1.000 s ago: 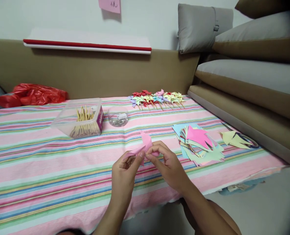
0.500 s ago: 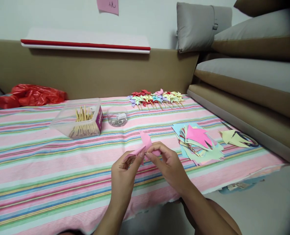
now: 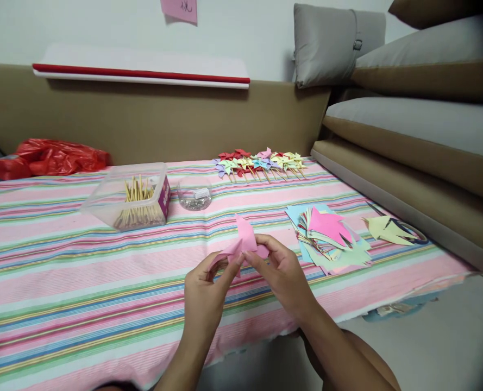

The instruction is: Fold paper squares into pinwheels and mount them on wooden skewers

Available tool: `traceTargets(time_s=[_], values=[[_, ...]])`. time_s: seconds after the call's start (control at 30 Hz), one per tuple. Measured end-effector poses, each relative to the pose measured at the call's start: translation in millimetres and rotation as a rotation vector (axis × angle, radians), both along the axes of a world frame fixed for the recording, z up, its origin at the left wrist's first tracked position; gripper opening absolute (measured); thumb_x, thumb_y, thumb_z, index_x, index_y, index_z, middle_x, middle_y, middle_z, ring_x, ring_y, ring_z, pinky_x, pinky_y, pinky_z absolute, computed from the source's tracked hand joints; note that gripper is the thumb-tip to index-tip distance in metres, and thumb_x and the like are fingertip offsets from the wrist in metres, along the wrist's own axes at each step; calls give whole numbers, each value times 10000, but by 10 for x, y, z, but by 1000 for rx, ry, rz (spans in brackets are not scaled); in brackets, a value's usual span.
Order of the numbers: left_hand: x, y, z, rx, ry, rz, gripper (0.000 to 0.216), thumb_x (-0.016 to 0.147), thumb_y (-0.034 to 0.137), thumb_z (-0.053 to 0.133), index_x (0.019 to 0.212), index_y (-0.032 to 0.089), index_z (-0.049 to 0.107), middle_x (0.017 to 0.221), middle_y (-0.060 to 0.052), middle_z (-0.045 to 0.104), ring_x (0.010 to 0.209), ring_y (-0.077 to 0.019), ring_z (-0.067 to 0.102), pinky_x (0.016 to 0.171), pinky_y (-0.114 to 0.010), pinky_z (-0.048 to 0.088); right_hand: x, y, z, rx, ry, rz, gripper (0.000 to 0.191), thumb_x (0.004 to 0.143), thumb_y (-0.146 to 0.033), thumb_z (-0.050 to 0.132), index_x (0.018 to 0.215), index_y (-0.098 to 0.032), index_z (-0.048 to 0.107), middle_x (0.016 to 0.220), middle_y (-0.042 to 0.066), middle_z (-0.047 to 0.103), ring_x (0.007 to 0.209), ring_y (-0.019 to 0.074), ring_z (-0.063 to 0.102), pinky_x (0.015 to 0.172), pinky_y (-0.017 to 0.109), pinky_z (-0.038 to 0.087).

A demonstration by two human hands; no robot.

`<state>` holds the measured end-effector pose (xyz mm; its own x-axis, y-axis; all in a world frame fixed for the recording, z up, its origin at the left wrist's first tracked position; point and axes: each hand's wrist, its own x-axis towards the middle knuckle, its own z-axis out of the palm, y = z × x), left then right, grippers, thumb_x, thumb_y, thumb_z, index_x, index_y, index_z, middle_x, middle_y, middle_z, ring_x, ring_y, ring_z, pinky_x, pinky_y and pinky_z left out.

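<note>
Both my hands pinch a small folded piece of pink paper (image 3: 244, 239) just above the striped tablecloth (image 3: 62, 282). My left hand (image 3: 205, 290) grips its lower left part with thumb and fingers closed. My right hand (image 3: 280, 274) pinches its right side, fingers curled. One pointed flap of the paper sticks up between the hands. A stack of cut coloured paper (image 3: 331, 239) lies just to the right of my right hand.
A clear box of wooden sticks (image 3: 133, 198) and a small clear tub of pins (image 3: 195, 194) stand further back. A row of finished paper pinwheels (image 3: 261, 162) lies behind. Yellow paper and scissors (image 3: 391, 231) sit at the right edge. A red plastic bag (image 3: 48, 157) lies far left. Cushions (image 3: 412, 119) are stacked right.
The paper's upright flap stands a little higher and broader than before. Both hands stay in nearly the same place.
</note>
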<state>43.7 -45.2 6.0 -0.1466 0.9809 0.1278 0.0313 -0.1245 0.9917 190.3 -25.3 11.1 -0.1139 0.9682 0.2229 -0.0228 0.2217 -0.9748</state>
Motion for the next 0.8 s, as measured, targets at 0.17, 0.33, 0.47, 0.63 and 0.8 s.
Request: traceTargets(time_s=[0.17, 0.33, 0.47, 0.63, 0.8], values=[[-13, -7, 3, 17, 36, 31, 193, 822, 383, 763, 758, 204, 730, 699, -2, 684, 707, -173, 611, 647, -245, 457, 15, -1, 6, -11, -27, 17, 196, 912, -372, 650, 1017, -216, 705, 992, 39, 703, 964, 222, 644, 879, 341, 511], [-17, -24, -17, 38, 72, 47, 188, 833, 390, 747, 910, 221, 777, 771, -17, 723, 775, -208, 659, 692, -269, 487, 21, 9, 6, 6, -42, 29, 181, 912, -376, 655, 982, -220, 715, 966, 35, 696, 948, 218, 639, 869, 336, 505], [-18, -26, -36, 63, 87, 57, 211, 846, 390, 734, 985, 239, 781, 805, -21, 739, 800, -220, 676, 724, -282, 496, 11, 14, 14, 3, -36, 31, 174, 911, -372, 654, 971, -221, 714, 954, 32, 695, 942, 216, 637, 869, 333, 501], [-31, -21, -58, 91, 101, 36, 177, 871, 360, 715, 1008, 262, 769, 847, -11, 747, 827, -204, 677, 758, -269, 494, 0, 12, 15, -10, -14, 28, 166, 906, -358, 660, 985, -219, 707, 971, 31, 693, 965, 214, 637, 896, 332, 494], [-38, -26, -59, 87, 129, 39, 172, 886, 358, 695, 1020, 275, 764, 885, -7, 750, 851, -203, 674, 772, -268, 492, -1, 5, 7, -20, 9, 44, 166, 914, -366, 645, 973, -221, 699, 984, 36, 683, 972, 216, 634, 905, 341, 500]])
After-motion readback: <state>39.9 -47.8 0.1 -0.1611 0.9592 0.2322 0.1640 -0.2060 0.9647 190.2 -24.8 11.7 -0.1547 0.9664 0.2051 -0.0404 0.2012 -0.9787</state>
